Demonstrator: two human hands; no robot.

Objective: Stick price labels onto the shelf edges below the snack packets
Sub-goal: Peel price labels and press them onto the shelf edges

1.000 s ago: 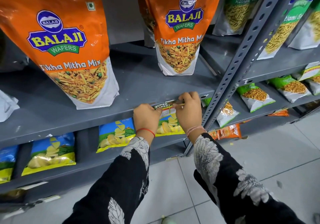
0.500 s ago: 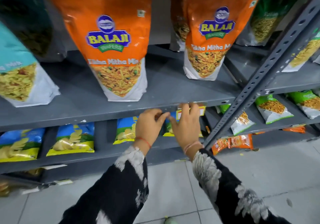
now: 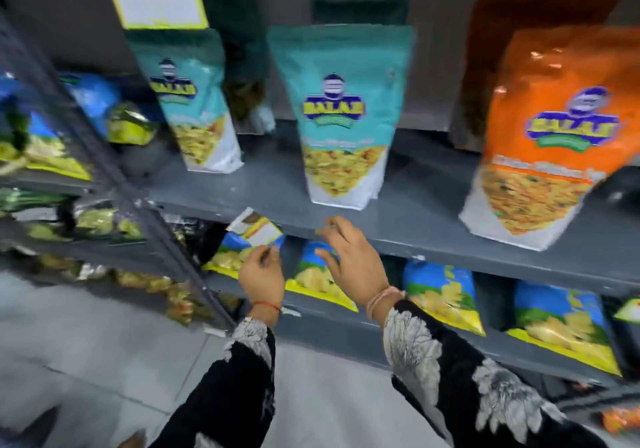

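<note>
Grey metal shelving [image 3: 433, 236] fills your blurred view, teal snack packet [image 3: 341, 118] standing as landmark. Your left hand [image 3: 263, 276] pinches a price label [image 3: 258, 228] below-left of that packet, lifted at the shelf edge [image 3: 450, 245], likely to line it up. Your right hand [image 3: 353, 262] is spread, fingertips [image 3: 334, 222] at the edge directly below the packet; contact unclear. Edge strip right of the packet looks bare, giving room. Upright post [image 3: 114, 184] left of the packet limits leftward reach.
</note>
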